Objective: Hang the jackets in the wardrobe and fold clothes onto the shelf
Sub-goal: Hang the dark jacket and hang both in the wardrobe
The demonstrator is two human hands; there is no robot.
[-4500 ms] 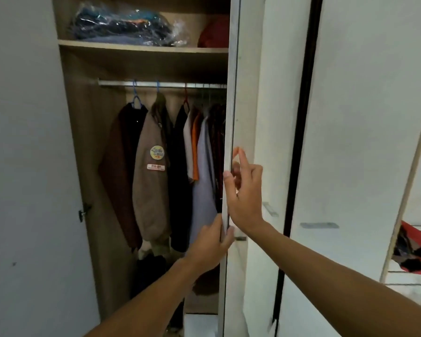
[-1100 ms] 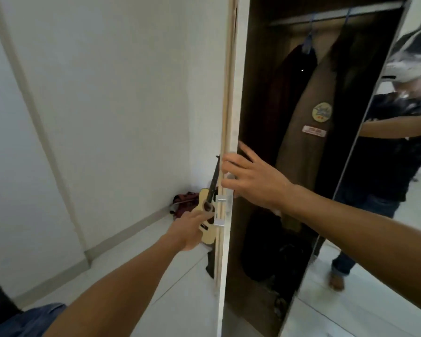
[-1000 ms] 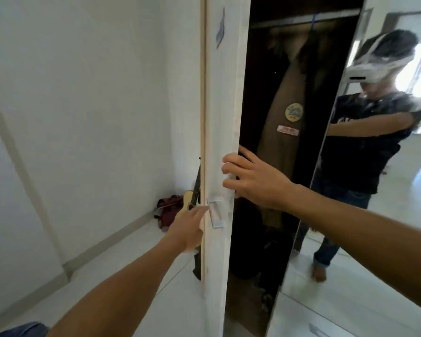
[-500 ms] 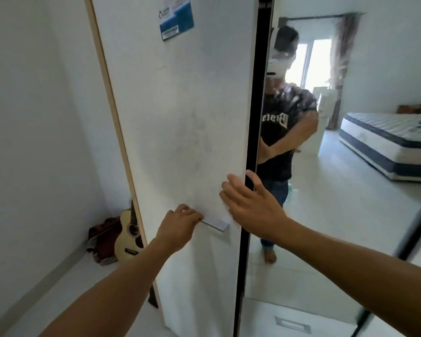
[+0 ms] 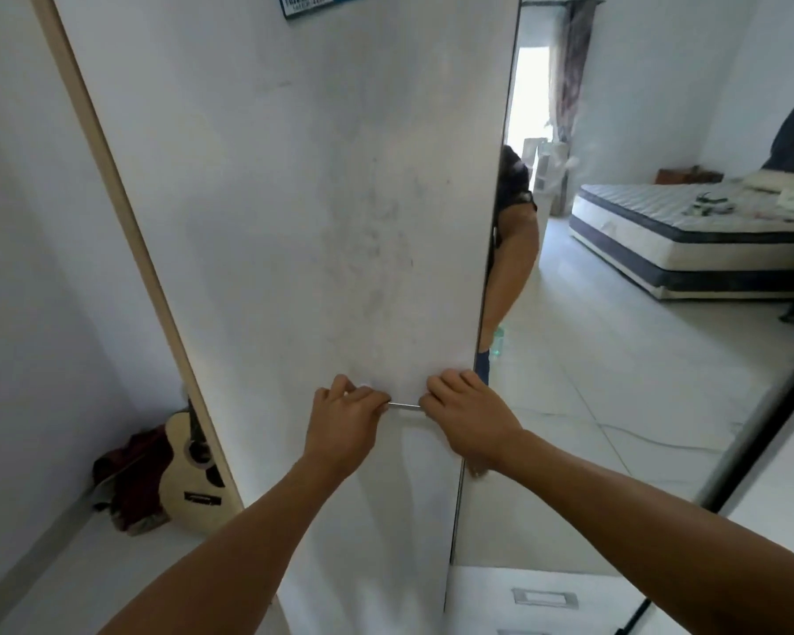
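Observation:
A white wardrobe door (image 5: 294,199) fills the middle of the view and hides the jackets and the shelf behind it. A thin metal handle (image 5: 403,406) runs across the door low down. My left hand (image 5: 342,421) grips the handle's left end with curled fingers. My right hand (image 5: 466,417) grips its right end, close beside the left hand. No clothes show inside the wardrobe.
To the right of the door a mirror panel (image 5: 615,359) reflects a bed, a curtain and part of a person. A small guitar (image 5: 193,474) leans in the corner at lower left by a dark red bag (image 5: 127,478). A white drawer front (image 5: 542,598) sits below the mirror.
The wardrobe door has swung across the opening and now covers the hanging jackets. My right hand has moved down from the door's edge onto the handle, beside my left hand.

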